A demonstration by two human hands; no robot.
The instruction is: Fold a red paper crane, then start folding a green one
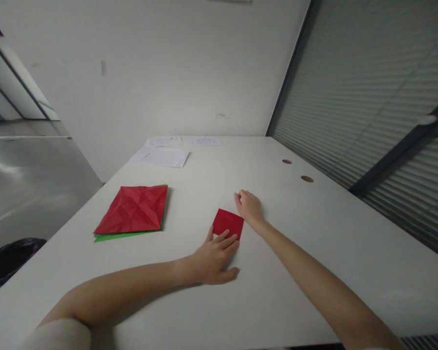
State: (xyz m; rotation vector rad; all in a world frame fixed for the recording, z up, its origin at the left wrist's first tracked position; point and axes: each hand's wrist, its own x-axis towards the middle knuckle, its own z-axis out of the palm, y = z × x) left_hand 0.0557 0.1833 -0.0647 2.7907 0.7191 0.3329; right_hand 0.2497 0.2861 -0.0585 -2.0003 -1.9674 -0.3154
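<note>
A small folded square of red paper (228, 223) lies flat on the white table in front of me, one corner pointing away. My left hand (217, 255) rests over its near edge, fingers spread and fingertips on the paper, thumb stretched out on the bare tabletop. Just beyond the paper's right corner is my right hand (250, 206), its fingers curled in; I see nothing between them. To the left lies a larger creased sheet of red paper (136, 209), with green paper (127, 236) showing beneath its edges.
White printed papers (164, 156) lie at the table's far left, against the wall. Two round holes, the nearer one a cable hole (307, 179), are cut near the right edge. Blinds (372, 87) run along the right side. A black bag (12, 260) is low at the left.
</note>
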